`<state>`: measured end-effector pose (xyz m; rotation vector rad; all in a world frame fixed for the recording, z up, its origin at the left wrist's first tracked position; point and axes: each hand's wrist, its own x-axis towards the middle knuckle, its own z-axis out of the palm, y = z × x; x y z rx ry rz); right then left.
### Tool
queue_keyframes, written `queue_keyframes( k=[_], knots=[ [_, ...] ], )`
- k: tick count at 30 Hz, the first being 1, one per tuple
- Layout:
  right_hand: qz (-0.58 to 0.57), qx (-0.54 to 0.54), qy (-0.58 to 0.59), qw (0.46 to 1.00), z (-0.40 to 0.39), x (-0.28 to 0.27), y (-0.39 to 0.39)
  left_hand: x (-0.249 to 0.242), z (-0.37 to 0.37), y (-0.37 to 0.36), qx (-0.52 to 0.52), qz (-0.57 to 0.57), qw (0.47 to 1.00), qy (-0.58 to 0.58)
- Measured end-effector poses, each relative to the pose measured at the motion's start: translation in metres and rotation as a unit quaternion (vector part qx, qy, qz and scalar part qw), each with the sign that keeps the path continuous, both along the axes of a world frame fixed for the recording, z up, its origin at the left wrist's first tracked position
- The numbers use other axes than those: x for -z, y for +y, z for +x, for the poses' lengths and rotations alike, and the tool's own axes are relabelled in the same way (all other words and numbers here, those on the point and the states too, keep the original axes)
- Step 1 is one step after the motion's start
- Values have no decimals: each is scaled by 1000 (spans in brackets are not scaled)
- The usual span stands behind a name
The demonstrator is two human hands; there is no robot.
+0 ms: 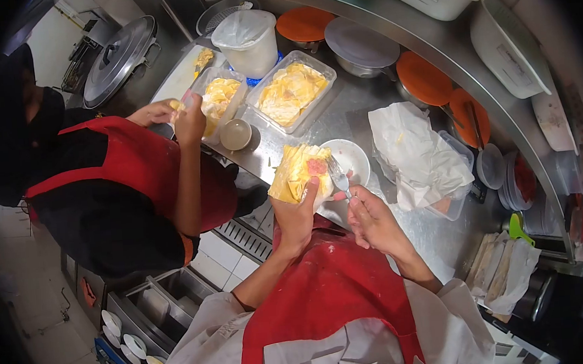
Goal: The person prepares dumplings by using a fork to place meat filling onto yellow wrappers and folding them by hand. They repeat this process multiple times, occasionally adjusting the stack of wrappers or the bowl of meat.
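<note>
My left hand point(296, 217) holds a stack of thin yellow wrappers point(290, 177), its thumb on the front. A patch of pink filling point(317, 167) lies on the top wrapper. Pinched in my right hand point(367, 218) is a metal fork point(338, 175), its tines beside the filling. Behind the fork, on the steel counter, is a white bowl point(355, 156). Beyond my hands a clear plastic box point(329, 74) contains more yellow wrappers point(293, 90).
At the left a co-worker in a red apron point(127, 153) holds a small piece near a second box point(241, 84) and a small cup point(235, 134). White paper point(414, 153) covers a container on the right. Lidded bowls point(363, 42) line the back under a steel shelf point(430, 44).
</note>
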<state>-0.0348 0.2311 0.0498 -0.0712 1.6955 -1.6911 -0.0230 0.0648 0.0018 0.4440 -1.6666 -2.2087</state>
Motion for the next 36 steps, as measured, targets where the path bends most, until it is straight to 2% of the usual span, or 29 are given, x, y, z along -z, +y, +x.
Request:
queue_keyframes(
  k=[1, 4, 7, 10, 13, 16, 22, 24, 26, 29, 32, 36],
  knots=[
    [14, -5, 11, 1000, 0, -1, -1, 0, 0, 0, 0, 6, 1000, -1],
    [130, -9, 244, 961, 3, 8, -4, -2, 0, -2, 9, 30, 999, -15],
    [122, 52, 355, 925, 6, 14, -13, -10, 1, 0, 16, 67, 997, -26],
    [181, 78, 481, 854, 3, 14, -15, -16, 0, 1, 24, 101, 994, -26],
    [242, 62, 538, 805, -3, 6, -11, -19, 0, 0, 47, 117, 992, -27],
    [219, 60, 517, 825, -10, 10, -5, -25, 0, -1, 84, 151, 985, -30],
    [173, -3, 353, 920, -34, -3, 23, -28, -1, -10, 153, 230, 959, -69],
    [169, -34, 343, 923, -41, -11, 34, -25, -1, -13, 178, 268, 943, -80],
    [163, -53, 333, 927, -46, -14, 42, -22, -2, -13, 178, 263, 944, -91],
    [70, -4, 248, 966, -49, -8, 50, -22, -1, -15, 181, 241, 948, -97],
    [36, 16, 266, 963, -50, 0, 40, -21, -2, -14, 175, 226, 953, -98],
    [15, 46, 190, 981, -60, -2, 21, -16, -3, -16, 167, 189, 964, -85]
  ],
)
